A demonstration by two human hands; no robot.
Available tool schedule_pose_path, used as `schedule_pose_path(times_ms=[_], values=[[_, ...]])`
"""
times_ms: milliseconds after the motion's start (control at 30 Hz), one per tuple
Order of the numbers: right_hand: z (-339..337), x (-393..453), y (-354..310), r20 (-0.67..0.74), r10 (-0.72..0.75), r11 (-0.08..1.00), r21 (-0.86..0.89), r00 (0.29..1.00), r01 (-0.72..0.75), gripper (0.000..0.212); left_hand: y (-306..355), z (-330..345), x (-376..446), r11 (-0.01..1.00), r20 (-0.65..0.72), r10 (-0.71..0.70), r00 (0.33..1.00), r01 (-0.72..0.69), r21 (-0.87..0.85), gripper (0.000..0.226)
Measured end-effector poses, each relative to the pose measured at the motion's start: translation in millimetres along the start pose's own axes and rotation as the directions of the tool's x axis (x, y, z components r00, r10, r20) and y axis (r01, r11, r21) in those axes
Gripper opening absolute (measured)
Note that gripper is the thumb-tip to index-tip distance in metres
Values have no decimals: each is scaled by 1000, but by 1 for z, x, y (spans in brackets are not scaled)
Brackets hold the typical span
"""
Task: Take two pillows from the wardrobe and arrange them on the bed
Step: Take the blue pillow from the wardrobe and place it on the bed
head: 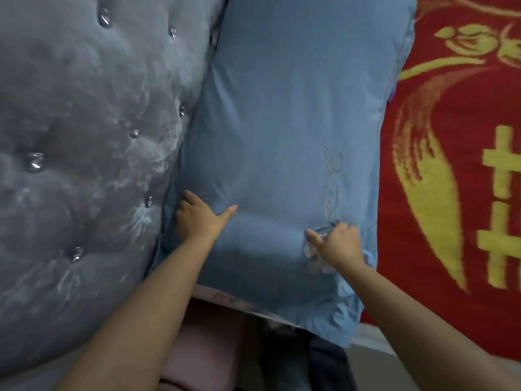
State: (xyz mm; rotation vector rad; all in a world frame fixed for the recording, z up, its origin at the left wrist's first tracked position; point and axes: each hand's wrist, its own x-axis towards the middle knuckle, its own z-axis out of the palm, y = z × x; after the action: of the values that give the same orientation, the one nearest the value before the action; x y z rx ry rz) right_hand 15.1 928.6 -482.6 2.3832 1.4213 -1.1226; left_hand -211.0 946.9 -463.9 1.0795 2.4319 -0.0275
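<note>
A large blue pillow (284,131) with pale embroidery lies lengthwise on the bed, pressed against the grey tufted headboard (84,136) on its left. My left hand (198,218) presses on the pillow's near left part, fingers tucked at the seam by the headboard, thumb spread out. My right hand (337,244) rests on the pillow's near right part over the embroidered flower, fingers curled into the fabric, thumb out. Only this one pillow shows clearly; a pale edge (225,299) peeks from under its near end.
A red blanket (456,165) with yellow patterns covers the bed to the right of the pillow. Pink fabric (203,354) and dark clothing (304,362) lie below the pillow's near end. Crystal buttons stud the headboard.
</note>
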Motion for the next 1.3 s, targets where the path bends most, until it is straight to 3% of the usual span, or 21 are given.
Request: schedule_pose_path(times_ms=[100,200,333,467,567,733,867,1000,1133,1233,1300], values=[[15,17,2,-74,-68,997,-53,995,65,59,-8,0,30,996,-28,36,999,-34,85,70],[14,27,1,-61,-120,990,-81,991,115,42,-10,-7,44,975,59,134,989,-142,170,50],[7,12,4,-181,-209,978,-46,961,204,35,-14,-23,36,947,18,236,972,-234,220,46],[-18,-24,24,-267,-285,956,-14,921,292,32,-31,-39,7,930,-86,353,932,-339,145,45],[-27,-50,36,-274,-314,948,-37,909,316,33,-43,-40,-18,918,-88,390,917,-378,121,44],[-4,-75,41,-132,-280,960,-36,951,277,32,-65,-34,-30,918,38,296,954,-295,265,44],[4,-77,38,-103,-275,961,-19,956,275,48,-70,-31,-28,928,59,246,967,-253,274,43],[-4,-70,38,215,-171,957,-196,962,214,27,-65,-21,-34,968,142,79,987,-110,226,32],[-23,-78,31,529,-130,851,-375,839,368,34,-57,-18,-69,946,136,50,989,-90,310,43],[-40,-82,24,533,-173,760,-462,828,457,33,-44,-25,-106,920,103,112,988,-143,365,44],[-56,-85,17,464,-311,777,-378,829,503,21,-33,-32,-135,930,83,102,991,-125,346,35]])
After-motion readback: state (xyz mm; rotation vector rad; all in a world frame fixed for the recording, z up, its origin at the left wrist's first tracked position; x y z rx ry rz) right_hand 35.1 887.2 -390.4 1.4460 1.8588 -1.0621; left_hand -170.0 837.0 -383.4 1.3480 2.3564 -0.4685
